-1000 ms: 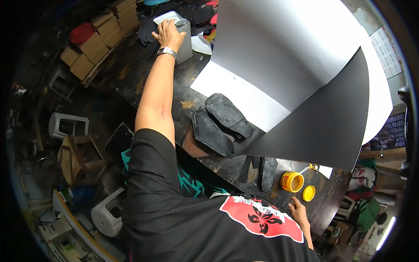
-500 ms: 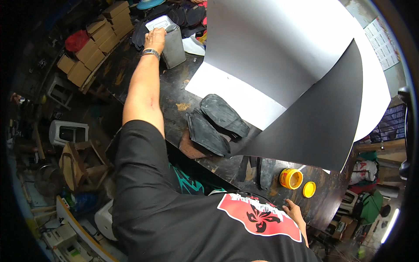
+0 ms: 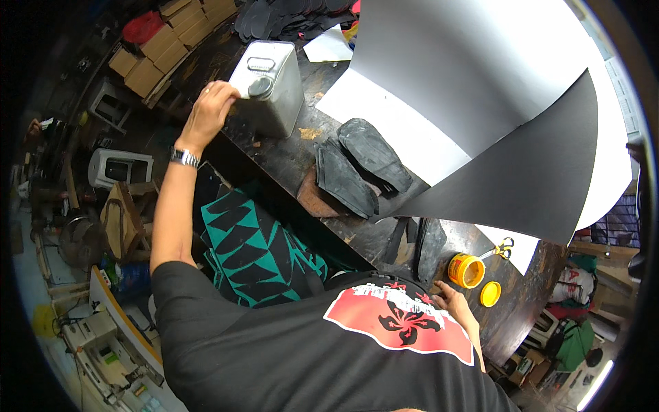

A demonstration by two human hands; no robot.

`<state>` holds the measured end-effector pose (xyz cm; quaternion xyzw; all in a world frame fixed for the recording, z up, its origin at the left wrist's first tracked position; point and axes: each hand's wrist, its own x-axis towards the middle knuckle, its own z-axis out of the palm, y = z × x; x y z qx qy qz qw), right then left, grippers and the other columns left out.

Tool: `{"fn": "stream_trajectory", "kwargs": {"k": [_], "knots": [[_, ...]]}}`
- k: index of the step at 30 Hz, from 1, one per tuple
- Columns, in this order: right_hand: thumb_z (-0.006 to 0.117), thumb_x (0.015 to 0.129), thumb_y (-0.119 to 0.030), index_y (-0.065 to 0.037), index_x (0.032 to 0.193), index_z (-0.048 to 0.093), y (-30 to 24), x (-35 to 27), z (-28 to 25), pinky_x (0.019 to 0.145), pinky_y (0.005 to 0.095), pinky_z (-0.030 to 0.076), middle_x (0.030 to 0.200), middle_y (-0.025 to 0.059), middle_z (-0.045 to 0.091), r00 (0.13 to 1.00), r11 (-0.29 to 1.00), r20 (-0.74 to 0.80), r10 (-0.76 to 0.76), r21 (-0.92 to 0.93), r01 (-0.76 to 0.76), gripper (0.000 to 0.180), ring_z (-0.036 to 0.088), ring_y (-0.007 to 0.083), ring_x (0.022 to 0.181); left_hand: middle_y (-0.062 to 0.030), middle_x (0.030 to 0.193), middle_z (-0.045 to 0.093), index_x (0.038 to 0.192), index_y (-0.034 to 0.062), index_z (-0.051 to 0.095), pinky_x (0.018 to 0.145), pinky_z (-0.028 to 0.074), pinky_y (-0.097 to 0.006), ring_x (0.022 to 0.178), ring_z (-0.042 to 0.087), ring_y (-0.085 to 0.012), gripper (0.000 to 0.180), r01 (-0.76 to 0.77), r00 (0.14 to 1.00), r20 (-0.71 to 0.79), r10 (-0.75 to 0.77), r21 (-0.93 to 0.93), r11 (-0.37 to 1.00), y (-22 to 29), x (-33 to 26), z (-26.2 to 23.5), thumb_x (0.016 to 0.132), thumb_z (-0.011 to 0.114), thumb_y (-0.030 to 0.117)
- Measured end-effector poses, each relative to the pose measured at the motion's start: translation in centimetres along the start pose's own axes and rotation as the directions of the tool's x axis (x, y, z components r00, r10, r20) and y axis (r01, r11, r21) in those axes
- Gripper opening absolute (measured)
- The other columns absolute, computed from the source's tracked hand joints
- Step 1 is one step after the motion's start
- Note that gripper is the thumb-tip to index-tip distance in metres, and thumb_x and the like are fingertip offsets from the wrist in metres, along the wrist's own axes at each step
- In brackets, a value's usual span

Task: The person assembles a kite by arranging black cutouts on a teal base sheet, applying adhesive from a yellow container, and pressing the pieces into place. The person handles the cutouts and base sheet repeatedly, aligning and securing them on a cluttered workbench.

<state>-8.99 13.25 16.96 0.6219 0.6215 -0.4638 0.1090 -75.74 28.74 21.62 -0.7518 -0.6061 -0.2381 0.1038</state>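
Observation:
My left hand (image 3: 211,113) reaches out at the far left of the table, its fingers closed on the near corner of a grey metal can (image 3: 283,103) with a round cap and a top handle. My right hand (image 3: 452,301) is low on the right at the table's near edge, partly hidden by my shirt, its visible fingers apart and holding nothing. Just beyond it are an open yellow tub (image 3: 467,270) and its yellow lid (image 3: 490,294). Flat black cut pieces (image 3: 374,154) lie stacked mid-table, and further black strips (image 3: 430,248) lie left of the tub.
A large curled sheet (image 3: 522,165), white and black, rises over the table's right side. Yellow-handled scissors (image 3: 504,248) lie near the tub on white paper. Cardboard boxes (image 3: 165,48) stand at far left. Green-and-black material (image 3: 254,247) is below the near edge.
My left hand has drawn the metal can nearer across the table, and my left arm has come back with it. The scissors now show beside the tub. My view has shifted.

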Motion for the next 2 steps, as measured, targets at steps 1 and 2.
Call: {"fn": "stream_trajectory", "kwargs": {"k": [1,2], "knots": [[0.067,0.091,-0.020,-0.004,0.133,0.056,-0.4,0.4,-0.1,0.090,0.0443,0.050,0.115,0.0271,0.066,1.000,1.000,0.002,-0.023,-0.008,0.023,0.047,0.065,0.0395,0.109,-0.0125,0.115,0.058,0.111,0.0069,0.061,0.097,0.043,-0.045,0.112,0.055,-0.0309,0.029,0.055,0.996,-0.077,-0.055,0.006,0.998,1.0,-1.5,-0.2,0.086,0.070,0.016],[0.067,0.091,-0.020,-0.004,0.133,0.056,-0.7,0.4,-0.1,0.090,0.0443,0.050,0.115,0.0271,0.066,1.000,1.000,0.003,-0.025,-0.009,0.025,0.047,0.065,0.0395,0.109,-0.0132,0.125,0.057,0.116,0.0088,0.062,0.102,0.042,-0.048,0.119,0.053,-0.0308,0.039,0.109,0.982,-0.156,-0.106,0.011,0.994,2.0,-2.8,0.0,0.084,0.075,0.025]]}}
